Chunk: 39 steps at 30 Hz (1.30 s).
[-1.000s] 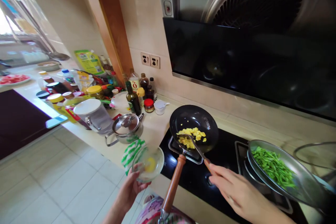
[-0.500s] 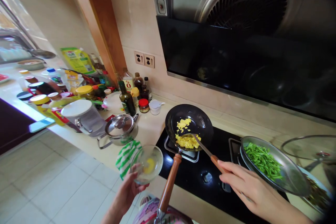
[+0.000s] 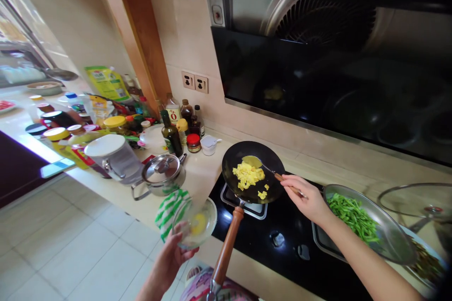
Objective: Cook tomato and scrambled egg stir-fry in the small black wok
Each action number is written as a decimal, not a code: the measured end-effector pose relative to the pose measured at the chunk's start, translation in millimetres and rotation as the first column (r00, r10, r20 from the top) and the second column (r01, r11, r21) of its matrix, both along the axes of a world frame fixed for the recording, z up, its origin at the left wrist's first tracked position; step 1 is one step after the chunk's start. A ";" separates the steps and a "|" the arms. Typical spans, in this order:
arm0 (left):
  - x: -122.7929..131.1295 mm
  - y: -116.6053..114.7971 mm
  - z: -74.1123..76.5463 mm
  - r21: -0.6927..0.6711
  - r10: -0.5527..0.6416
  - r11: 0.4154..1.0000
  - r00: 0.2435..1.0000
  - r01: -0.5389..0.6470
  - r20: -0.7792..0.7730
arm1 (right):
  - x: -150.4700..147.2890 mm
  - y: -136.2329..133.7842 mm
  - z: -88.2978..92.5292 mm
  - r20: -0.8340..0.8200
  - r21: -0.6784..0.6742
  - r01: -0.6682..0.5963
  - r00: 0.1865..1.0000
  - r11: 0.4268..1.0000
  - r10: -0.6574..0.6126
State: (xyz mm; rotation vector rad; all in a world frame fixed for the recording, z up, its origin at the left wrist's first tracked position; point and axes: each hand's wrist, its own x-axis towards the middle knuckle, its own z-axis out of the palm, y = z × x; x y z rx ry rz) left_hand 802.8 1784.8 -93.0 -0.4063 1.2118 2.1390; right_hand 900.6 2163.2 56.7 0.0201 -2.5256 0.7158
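Observation:
My left hand (image 3: 174, 249) grips the rim of a clear glass bowl (image 3: 210, 233), tilted over the counter's front edge. A little yellow liquid egg (image 3: 198, 222) lies in its bottom. Behind the bowl shows a green-and-white striped cloth (image 3: 171, 209). Fingers of my right hand (image 3: 305, 200) close round the wooden handle of a metal spatula (image 3: 252, 161), whose rounded head is inside the black wok (image 3: 273, 160), at the far side of the scrambled eggs (image 3: 247, 176). The wok sits on the left burner, its wooden handle (image 3: 229, 244) pointing toward me.
Right of the wok, a steel pan (image 3: 395, 240) of cut green vegetables (image 3: 353, 216) rests on the black cooktop (image 3: 254, 249), near a glass lid (image 3: 416, 197). A lidded pot (image 3: 164, 174), a water pitcher (image 3: 116, 160) and several bottles and jars line the counter's left. A range hood (image 3: 318, 80) hangs above.
My right hand has moved up and left, pushing the spatula to the wok's far side. The eggs are gathered differently, with small pieces at the right. The bowl has shifted slightly.

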 end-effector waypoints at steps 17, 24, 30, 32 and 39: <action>-17.1 -1.1 21.5 0.018 0.021 1.000 0.998 -0.020 -0.066 | -15.1 22.2 -65.5 0.164 -0.936 0.263 0.913 0.232 -0.373; -22.7 6.8 36.9 0.004 0.050 0.999 0.992 -0.050 -0.119 | -8.9 -15.8 -59.3 -0.030 -0.808 0.144 0.959 0.572 -0.283; -15.5 3.8 19.2 -0.023 0.032 0.999 0.993 -0.035 -0.111 | 56.5 -18.0 20.5 0.012 -0.013 -0.107 0.994 0.994 0.107; -13.3 1.7 10.2 -0.028 0.028 0.999 0.994 -0.032 -0.106 | 77.4 -23.3 46.9 0.148 0.141 -0.212 0.970 0.967 0.191; -7.3 3.5 -1.0 -0.037 0.004 0.999 0.998 -0.007 -0.067 | 46.3 -41.4 63.2 0.355 0.217 -0.315 0.907 0.924 0.226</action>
